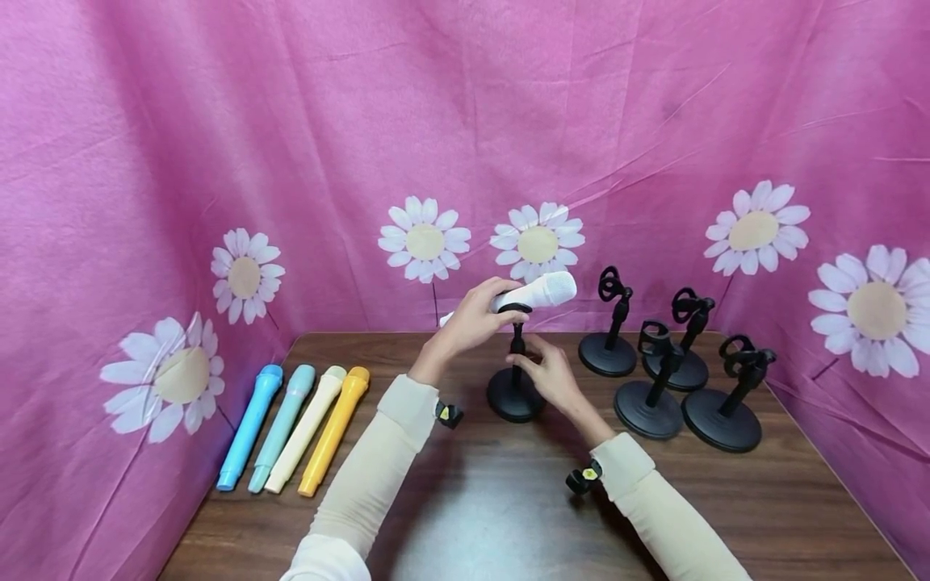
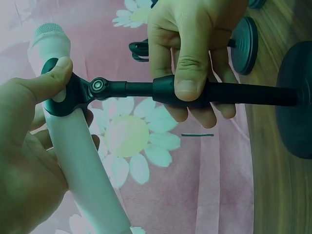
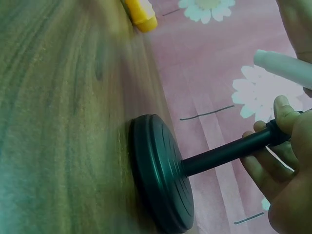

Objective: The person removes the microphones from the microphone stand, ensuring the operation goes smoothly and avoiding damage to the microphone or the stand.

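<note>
My left hand [image 1: 474, 319] grips a white microphone [image 1: 550, 292], its mesh head pointing right in the head view. In the left wrist view, the black clip [image 2: 78, 92] of a microphone stand wraps around the microphone body, and my left thumb presses on the clip. My right hand [image 1: 554, 373] holds the collar on that stand's pole [image 2: 243, 92], thumb on one side and fingers on the other. The stand's round base [image 3: 163, 175] rests on the table.
Blue, teal, cream and yellow microphones [image 1: 334, 432] lie side by side at the table's left. Several black stands [image 1: 649, 407] with unfilled clips are grouped on the right. A pink flowered curtain [image 1: 465, 121] rises behind the wooden table [image 1: 479, 500].
</note>
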`<state>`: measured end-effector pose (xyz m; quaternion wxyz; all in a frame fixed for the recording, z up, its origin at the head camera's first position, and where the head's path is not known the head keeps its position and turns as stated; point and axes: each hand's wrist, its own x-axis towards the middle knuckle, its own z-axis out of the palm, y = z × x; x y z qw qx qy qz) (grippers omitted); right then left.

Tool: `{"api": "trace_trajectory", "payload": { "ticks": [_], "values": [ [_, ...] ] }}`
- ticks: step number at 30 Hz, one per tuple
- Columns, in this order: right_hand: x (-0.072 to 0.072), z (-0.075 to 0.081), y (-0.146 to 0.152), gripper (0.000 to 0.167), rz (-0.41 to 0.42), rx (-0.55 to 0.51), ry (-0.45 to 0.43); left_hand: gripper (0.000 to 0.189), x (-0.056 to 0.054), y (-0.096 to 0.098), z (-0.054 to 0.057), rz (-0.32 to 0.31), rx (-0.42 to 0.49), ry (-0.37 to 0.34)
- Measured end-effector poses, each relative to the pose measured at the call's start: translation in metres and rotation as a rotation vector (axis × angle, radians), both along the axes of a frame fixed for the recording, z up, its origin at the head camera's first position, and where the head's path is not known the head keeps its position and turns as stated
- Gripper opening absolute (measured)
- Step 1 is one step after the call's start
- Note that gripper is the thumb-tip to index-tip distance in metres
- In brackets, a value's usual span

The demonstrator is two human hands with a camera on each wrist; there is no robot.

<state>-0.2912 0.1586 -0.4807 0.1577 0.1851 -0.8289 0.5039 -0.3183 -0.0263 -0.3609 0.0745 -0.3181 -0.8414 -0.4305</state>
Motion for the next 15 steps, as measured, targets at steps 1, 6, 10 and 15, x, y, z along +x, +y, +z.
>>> {"api": "trace_trajectory", "payload": {
  "ticks": [1,6,10,15],
  "values": [
    [0.001,0.001,0.000,0.022,0.002,-0.002,0.000,0.045,0.002,-0.001,0.000,0.001,0.002,0.003],
    [0.010,0.003,0.000,0.026,0.017,0.004,0.016,0.043,0.013,-0.004,0.000,0.018,0.022,0.015],
    [0.018,0.005,-0.002,0.028,0.039,0.001,0.015,0.044,0.024,-0.008,-0.001,0.044,0.045,0.019],
    [0.029,0.006,-0.006,0.028,0.050,0.015,0.010,0.046,0.039,-0.013,-0.001,0.070,0.077,0.010]
  ]
}}
